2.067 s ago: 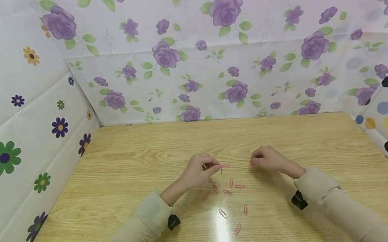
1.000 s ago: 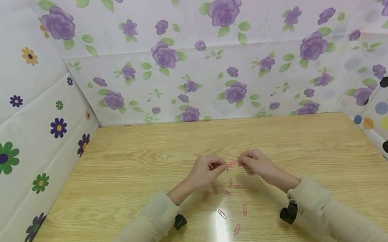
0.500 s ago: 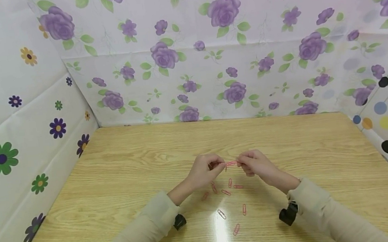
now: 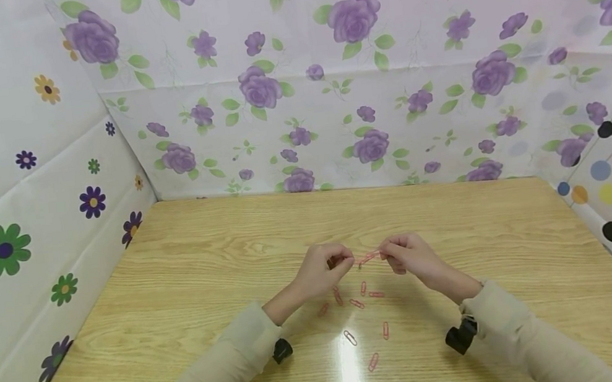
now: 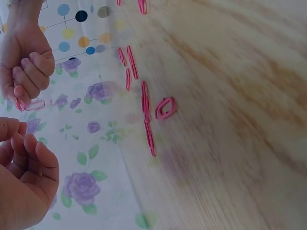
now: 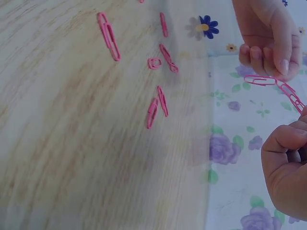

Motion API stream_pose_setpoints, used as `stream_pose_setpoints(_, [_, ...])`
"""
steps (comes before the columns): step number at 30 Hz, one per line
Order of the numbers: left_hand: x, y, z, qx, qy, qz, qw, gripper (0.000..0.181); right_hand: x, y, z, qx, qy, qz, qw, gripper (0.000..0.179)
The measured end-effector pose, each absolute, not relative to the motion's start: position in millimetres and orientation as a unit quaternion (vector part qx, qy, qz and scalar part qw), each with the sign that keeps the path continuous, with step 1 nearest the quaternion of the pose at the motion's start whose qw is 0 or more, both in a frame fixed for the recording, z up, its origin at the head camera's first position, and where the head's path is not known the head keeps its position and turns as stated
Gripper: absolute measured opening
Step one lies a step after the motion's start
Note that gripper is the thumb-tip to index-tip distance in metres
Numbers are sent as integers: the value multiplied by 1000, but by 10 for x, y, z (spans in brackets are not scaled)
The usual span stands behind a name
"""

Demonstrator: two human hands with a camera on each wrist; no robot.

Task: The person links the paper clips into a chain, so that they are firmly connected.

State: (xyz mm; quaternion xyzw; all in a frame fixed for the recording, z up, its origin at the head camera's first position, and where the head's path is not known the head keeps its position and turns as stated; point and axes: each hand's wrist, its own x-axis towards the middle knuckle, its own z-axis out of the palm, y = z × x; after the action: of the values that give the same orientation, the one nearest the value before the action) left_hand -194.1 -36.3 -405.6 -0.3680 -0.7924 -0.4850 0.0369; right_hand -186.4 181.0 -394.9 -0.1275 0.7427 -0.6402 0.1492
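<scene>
Between my two hands, just off the table, a short string of pink paper clips [image 4: 369, 256] slants up to the right. In the right wrist view the clips [image 6: 290, 94] look joined, with one clip [image 6: 260, 81] sticking out past the left fingertips. My left hand [image 4: 322, 270] pinches the string's left part with thumb and forefinger. The other end is pinched by my right hand [image 4: 415, 258], whose remaining fingers are curled in. Exactly how the clips hook together is too small to tell. Nearest below lie a loose clip [image 4: 363, 288] and another clip [image 4: 376, 294].
Several more pink clips lie scattered toward me, among them a clip [image 4: 350, 337], a clip [image 4: 385, 331] and a clip [image 4: 374, 362]. The wooden table [image 4: 221, 237] ends at a flowered cloth wall [image 4: 327, 126] behind, with patterned cloth at both sides.
My right hand came in from the right and took hold of the clips by my left hand. It has since drawn slightly up and right, tilting them. The left hand moved slightly right.
</scene>
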Motion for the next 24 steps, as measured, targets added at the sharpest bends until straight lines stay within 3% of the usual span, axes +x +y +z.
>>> stream_pose_setpoints(14, [-1933, -322, -4040, -376, -786, -491, 27, 9, -1818, 1792, -3862, -154, 745, -630, 155, 29])
stream_pose_setpoints(20, [-1942, -279, -4039, -412, -793, -444, 70, 5, -1809, 1774, -3874, -162, 742, -632, 153, 30])
stream_pose_setpoints(24, [-1943, -300, -4039, -407, -799, -437, 72, 5, -1811, 1803, -3887, -167, 749, -623, 150, 30])
